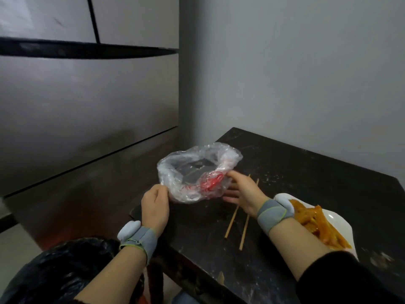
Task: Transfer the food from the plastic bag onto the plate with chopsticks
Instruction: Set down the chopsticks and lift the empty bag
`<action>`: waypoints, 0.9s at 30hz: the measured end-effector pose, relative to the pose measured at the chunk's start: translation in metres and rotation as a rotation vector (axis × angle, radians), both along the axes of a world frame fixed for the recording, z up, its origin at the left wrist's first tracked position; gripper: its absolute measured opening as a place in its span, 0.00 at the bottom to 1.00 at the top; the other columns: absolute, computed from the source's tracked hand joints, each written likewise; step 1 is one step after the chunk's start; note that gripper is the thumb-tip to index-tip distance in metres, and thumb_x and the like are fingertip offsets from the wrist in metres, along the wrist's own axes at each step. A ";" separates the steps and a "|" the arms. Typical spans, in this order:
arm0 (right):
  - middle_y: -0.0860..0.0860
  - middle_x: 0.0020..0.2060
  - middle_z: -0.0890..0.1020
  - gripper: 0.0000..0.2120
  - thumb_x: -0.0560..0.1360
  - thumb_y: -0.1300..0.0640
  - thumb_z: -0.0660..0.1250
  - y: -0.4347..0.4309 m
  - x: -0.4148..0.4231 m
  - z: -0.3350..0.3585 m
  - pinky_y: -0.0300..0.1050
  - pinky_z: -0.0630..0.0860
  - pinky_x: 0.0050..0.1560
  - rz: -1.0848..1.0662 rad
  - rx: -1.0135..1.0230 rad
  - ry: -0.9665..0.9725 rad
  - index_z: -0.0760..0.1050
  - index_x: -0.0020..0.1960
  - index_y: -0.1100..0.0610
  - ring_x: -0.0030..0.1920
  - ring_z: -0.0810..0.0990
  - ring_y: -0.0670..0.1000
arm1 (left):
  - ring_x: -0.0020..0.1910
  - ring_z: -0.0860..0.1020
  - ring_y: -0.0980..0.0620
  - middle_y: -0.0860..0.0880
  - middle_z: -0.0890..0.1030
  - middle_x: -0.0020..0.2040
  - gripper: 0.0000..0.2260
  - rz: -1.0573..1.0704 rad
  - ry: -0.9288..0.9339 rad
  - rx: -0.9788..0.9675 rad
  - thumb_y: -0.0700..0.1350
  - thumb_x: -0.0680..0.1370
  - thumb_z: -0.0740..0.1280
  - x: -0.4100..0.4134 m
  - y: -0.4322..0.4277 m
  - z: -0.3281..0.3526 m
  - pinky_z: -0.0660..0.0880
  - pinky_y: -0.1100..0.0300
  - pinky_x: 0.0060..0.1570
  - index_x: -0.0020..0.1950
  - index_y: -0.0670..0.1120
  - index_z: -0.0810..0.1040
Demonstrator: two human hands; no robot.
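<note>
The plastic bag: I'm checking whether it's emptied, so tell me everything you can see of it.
The plastic bag is thin, clear, crinkled film with red print on its near side. Its mouth gapes wide, rim rolled outward; no food shows inside. It is over the dark table, at its left corner. The left hand pinches the near rim; the right hand has its grip on the right side.

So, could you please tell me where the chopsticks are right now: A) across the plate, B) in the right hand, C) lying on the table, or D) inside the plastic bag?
C: the chopsticks lie flat on the dark table, while the left hand and right hand both hold the plastic bag.
</note>
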State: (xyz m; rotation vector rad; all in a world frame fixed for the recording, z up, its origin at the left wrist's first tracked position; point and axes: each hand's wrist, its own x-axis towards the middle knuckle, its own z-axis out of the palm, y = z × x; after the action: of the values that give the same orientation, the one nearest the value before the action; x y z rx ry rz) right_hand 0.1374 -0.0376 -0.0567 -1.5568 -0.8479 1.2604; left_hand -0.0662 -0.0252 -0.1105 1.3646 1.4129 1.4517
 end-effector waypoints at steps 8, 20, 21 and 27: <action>0.56 0.39 0.82 0.10 0.80 0.63 0.56 -0.001 -0.072 0.011 0.47 0.78 0.42 0.288 0.174 0.453 0.76 0.52 0.59 0.37 0.83 0.51 | 0.43 0.73 0.57 0.50 0.78 0.42 0.17 -0.292 0.613 0.356 0.49 0.71 0.56 -0.063 -0.020 0.011 0.70 0.64 0.45 0.33 0.41 0.79; 0.54 0.37 0.78 0.15 0.64 0.55 0.56 -0.017 -0.206 -0.062 0.42 0.75 0.31 0.742 0.922 -0.874 0.79 0.43 0.49 0.35 0.78 0.55 | 0.32 0.76 0.53 0.48 0.79 0.32 0.09 0.138 -0.407 -0.342 0.38 0.74 0.62 -0.204 -0.049 -0.016 0.74 0.60 0.34 0.37 0.42 0.79; 0.55 0.39 0.79 0.13 0.64 0.57 0.58 -0.021 -0.214 -0.069 0.41 0.72 0.27 0.807 0.948 -0.969 0.80 0.39 0.49 0.33 0.78 0.56 | 0.34 0.77 0.53 0.49 0.80 0.31 0.08 0.120 -0.449 -0.405 0.39 0.75 0.61 -0.214 -0.054 -0.021 0.74 0.60 0.36 0.39 0.43 0.79; 0.56 0.52 0.77 0.13 0.74 0.59 0.59 -0.028 -0.269 -0.119 0.47 0.73 0.45 1.190 0.901 -1.403 0.81 0.48 0.59 0.50 0.78 0.58 | 0.47 0.77 0.45 0.44 0.79 0.49 0.12 0.115 -0.574 -0.557 0.48 0.76 0.56 -0.263 -0.073 -0.056 0.74 0.49 0.49 0.51 0.49 0.78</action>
State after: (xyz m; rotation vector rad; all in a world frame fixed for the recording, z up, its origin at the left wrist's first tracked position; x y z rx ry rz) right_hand -0.1319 -0.0657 -0.1762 -0.8787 -2.9684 -0.0092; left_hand -0.3295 -0.0987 -0.1661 0.4764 1.3678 1.2448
